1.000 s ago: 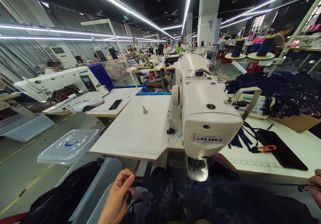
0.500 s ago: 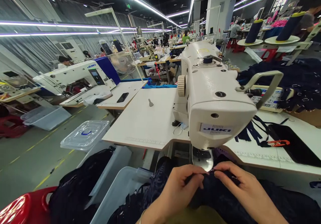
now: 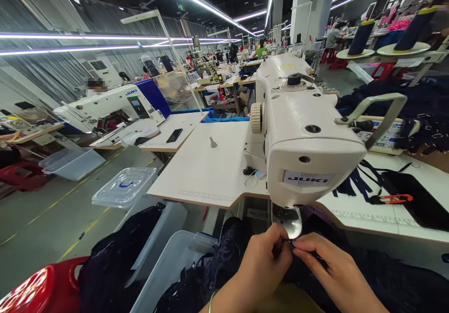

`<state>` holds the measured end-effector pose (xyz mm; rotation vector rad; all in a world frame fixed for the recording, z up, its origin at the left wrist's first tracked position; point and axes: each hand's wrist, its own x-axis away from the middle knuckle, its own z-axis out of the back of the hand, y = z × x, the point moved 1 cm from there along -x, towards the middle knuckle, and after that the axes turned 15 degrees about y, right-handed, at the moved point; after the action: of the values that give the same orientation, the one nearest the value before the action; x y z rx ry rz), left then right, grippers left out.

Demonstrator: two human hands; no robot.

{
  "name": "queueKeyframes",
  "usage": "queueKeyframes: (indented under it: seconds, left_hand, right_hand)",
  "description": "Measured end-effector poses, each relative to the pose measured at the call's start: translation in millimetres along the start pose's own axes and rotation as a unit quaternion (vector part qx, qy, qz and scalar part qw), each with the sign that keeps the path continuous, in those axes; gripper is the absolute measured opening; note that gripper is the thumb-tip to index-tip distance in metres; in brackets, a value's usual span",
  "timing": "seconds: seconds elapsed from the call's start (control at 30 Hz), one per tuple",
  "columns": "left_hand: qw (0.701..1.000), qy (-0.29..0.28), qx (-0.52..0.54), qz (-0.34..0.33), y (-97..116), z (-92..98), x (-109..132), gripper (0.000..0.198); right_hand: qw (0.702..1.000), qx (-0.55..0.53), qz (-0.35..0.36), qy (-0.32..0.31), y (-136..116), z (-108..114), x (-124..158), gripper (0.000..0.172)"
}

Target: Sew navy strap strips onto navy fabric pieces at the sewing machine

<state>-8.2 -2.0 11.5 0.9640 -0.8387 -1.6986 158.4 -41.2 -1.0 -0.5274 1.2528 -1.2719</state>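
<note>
My left hand [image 3: 263,259] is closed in a pinch just in front of the sewing machine [image 3: 315,135]. Thumb and fingertips of my right hand [image 3: 329,261] pinch too, almost meeting the left. Between them runs a thin dark navy strap [image 3: 290,241], mostly covered by the fingers. Right behind the fingertips is the shiny metal plate [image 3: 293,226] under the machine head. Dark navy fabric pieces [image 3: 233,247] are heaped below and around both hands, spreading over my lap. The needle area is hidden by the machine head.
A clear plastic bin [image 3: 168,266] holds navy pieces at the left, near a red stool [image 3: 49,287]. On the table lie a small grey metal tool [image 3: 213,142], a dark phone [image 3: 417,200] and orange snips [image 3: 396,199]. Thread cones [image 3: 361,39] stand at the right.
My left fingers have curled in more tightly, and my right fingertips have moved slightly left against them. The whole view has shifted a little to the right.
</note>
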Motion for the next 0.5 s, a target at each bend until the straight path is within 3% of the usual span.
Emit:
queueKeyframes:
  seconds: [0.07, 0.2, 0.27, 0.4, 0.5]
  left_hand:
    - [0.997, 0.018, -0.036, -0.066, -1.5, 0.3, 2.6, 0.013]
    - [0.974, -0.014, -0.105, -0.201, 0.0, 4.2, 4.2, 0.022]
    - [0.964, -0.029, -0.128, -0.231, 1.1, 5.4, 3.8, 0.022]
    - [0.969, -0.041, -0.122, -0.212, 3.5, 3.9, 3.2, 0.02]
    - [0.985, -0.066, -0.077, -0.14, 6.8, 3.1, 2.2, 0.014]
  right_hand:
    - [1.0, -0.014, -0.007, -0.02, -1.3, -0.3, 0.5, 0.01]
    - [0.987, -0.031, -0.138, -0.08, -4.4, 3.0, -1.3, 0.024]
    - [0.979, -0.037, -0.173, -0.104, -5.2, 5.1, -2.6, 0.024]
    - [0.983, 0.018, -0.136, -0.124, -1.5, 6.6, -2.8, 0.019]
    - [0.986, 0.032, -0.147, -0.077, 2.5, 3.9, -1.6, 0.019]
